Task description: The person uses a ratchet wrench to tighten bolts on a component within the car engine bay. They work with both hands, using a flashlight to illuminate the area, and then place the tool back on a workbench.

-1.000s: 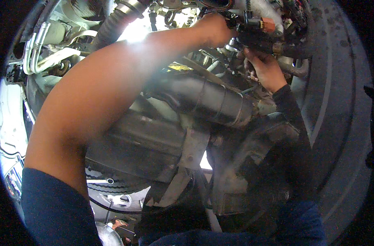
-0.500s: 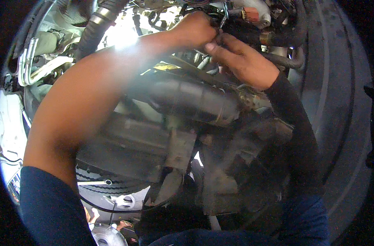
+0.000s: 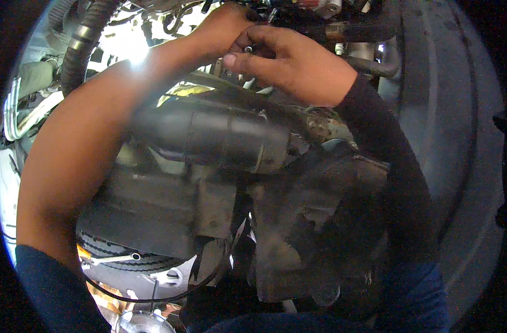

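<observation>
Both my hands reach up into the machinery near the top of the head view. My left hand (image 3: pixel 229 25) is bent round at the wrist, its fingers mostly hidden by dark parts and by the other hand. Overlapping it on the right is my right hand (image 3: pixel 298 65), fingers curled and thumb turned in toward them. A small shiny round metal piece (image 3: pixel 248 50) shows between that thumb and the fingers; its kind cannot be made out. Below the hands lies a dark cylinder (image 3: pixel 209 133) with bands around it.
A ribbed black hose (image 3: pixel 87 33) with a metal clamp runs down at upper left. Thick pipes (image 3: pixel 370 66) lie right of my hands, beside a dark panel (image 3: pixel 453 144). Lower down are a spanner (image 3: pixel 117 258), a tyre (image 3: pixel 153 262), a looping black cable (image 3: pixel 148 300) and a fan (image 3: pixel 145 323).
Both hands have shifted left and a little up in the picture, as has much of the machinery. My right hand now covers more of the left, and the small shiny piece shows by its thumb.
</observation>
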